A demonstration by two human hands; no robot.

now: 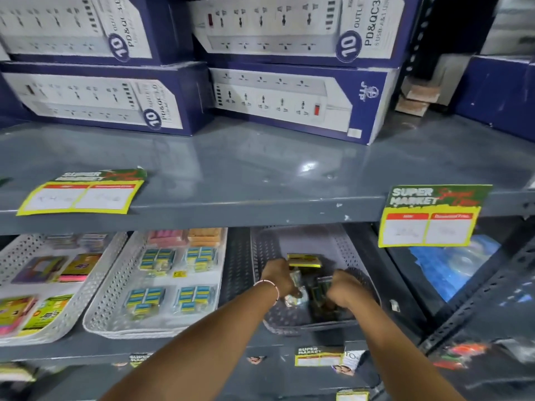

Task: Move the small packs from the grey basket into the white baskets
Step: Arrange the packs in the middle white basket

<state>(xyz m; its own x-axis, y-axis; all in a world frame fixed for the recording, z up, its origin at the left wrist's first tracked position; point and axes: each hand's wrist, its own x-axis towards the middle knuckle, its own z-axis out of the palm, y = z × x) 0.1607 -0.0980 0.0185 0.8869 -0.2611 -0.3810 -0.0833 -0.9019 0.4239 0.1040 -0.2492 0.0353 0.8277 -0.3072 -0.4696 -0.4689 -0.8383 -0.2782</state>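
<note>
The grey basket (pixel 344 244) stands on the lower shelf, right of centre. Both hands reach inside it. My left hand (pixel 279 274) is closed around a shiny clear-wrapped small pack (pixel 295 298). My right hand (pixel 346 287) grips a dark small pack (pixel 324 282) beside it. A yellow-topped pack (pixel 304 260) lies further back in the basket. Left of it sits a white basket (pixel 115 290) holding several blue and yellow packs. A second white basket (pixel 29 247) at the far left holds colourful packs.
The grey upper shelf (pixel 260 175) overhangs the baskets and carries blue power-strip boxes (pixel 289 99). Yellow price tags (pixel 428 224) hang from its front edge. Blue plastic-wrapped goods (pixel 451 261) lie right of the grey basket, behind a slotted metal upright (pixel 474 302).
</note>
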